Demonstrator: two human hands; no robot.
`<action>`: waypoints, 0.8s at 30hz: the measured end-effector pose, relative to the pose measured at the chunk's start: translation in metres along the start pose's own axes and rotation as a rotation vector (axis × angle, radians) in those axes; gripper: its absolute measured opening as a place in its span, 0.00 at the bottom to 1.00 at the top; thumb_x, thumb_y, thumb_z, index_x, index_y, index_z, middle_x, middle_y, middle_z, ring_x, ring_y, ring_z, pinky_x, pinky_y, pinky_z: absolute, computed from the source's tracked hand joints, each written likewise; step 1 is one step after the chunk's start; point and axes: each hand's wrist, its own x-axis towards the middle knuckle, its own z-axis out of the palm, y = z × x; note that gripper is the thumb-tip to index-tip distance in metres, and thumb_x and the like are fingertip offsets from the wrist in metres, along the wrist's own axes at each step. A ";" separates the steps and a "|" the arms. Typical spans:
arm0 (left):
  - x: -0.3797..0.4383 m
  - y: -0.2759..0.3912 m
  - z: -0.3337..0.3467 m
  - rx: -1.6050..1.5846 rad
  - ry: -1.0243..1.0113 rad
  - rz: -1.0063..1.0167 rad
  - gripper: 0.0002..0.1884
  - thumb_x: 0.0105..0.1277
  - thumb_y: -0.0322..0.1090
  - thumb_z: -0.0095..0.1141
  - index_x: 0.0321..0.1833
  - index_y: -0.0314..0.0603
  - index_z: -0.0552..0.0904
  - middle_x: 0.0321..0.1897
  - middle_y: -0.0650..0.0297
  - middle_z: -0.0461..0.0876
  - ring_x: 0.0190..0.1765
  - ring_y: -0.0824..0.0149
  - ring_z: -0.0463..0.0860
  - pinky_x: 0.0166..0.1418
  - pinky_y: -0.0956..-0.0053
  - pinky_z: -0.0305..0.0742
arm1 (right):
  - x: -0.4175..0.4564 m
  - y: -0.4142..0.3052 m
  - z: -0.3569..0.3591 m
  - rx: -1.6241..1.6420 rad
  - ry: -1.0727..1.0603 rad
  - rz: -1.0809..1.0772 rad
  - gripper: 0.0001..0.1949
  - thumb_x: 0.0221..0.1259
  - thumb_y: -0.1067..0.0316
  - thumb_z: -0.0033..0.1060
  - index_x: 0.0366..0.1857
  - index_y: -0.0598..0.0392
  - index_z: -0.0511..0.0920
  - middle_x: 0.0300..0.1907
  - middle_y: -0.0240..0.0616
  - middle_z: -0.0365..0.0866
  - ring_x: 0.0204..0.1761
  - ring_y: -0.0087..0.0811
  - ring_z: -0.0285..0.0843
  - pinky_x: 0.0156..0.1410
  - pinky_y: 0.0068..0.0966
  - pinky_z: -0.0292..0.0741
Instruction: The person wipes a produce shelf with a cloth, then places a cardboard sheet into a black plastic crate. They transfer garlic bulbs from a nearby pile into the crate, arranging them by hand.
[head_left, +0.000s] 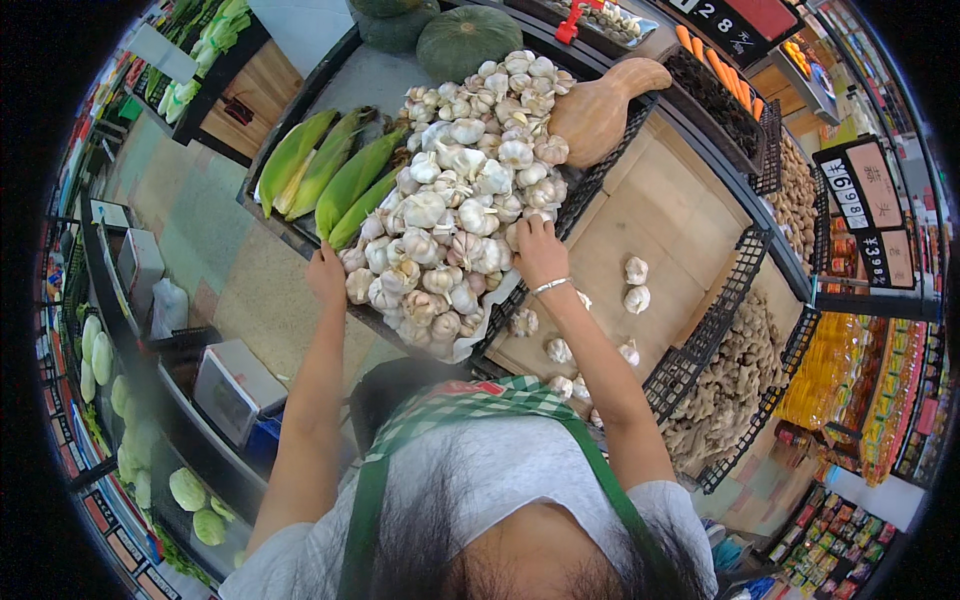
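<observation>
A large heap of garlic bulbs (450, 195) fills the middle of a black produce crate in front of me. My left hand (326, 276) is at the heap's near left edge, its fingertips by the lower tip of a corn cob in green husk (360, 184). Against the right side of the heap, my right hand (541, 251) touches bulbs with bent fingers; its fingertips are partly hidden, so a grip is unclear. Several loose garlic bulbs (637, 299) lie on the cardboard lining (660, 202) to the right, some beneath my right forearm.
A tan butternut squash (600, 112) borders the heap at the far right, and dark green pumpkins (469, 43) sit behind. Black plastic mesh dividers (705, 322) separate the cardboard from ginger (731, 382). White boxes (236, 386) and a cabbage shelf stand left.
</observation>
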 end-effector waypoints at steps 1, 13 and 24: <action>0.002 -0.002 0.002 0.003 0.004 0.011 0.25 0.72 0.53 0.46 0.41 0.34 0.85 0.34 0.41 0.84 0.39 0.40 0.82 0.44 0.51 0.75 | 0.003 0.003 0.007 -0.016 -0.038 0.024 0.20 0.47 0.66 0.66 0.46 0.56 0.75 0.45 0.42 0.75 0.45 0.43 0.80 0.43 0.37 0.82; -0.013 0.019 -0.012 0.022 -0.046 -0.070 0.27 0.72 0.55 0.44 0.43 0.35 0.85 0.38 0.43 0.85 0.43 0.40 0.82 0.46 0.51 0.75 | -0.083 0.073 -0.047 -0.126 0.419 0.487 0.21 0.43 0.66 0.73 0.45 0.55 0.79 0.46 0.48 0.77 0.48 0.48 0.76 0.51 0.40 0.76; -0.010 0.017 -0.016 0.014 -0.050 0.032 0.27 0.73 0.54 0.44 0.41 0.33 0.84 0.35 0.44 0.85 0.40 0.41 0.83 0.44 0.53 0.75 | 0.060 0.030 -0.033 0.063 -0.107 0.393 0.30 0.50 0.48 0.70 0.52 0.57 0.74 0.47 0.46 0.79 0.50 0.47 0.79 0.50 0.40 0.79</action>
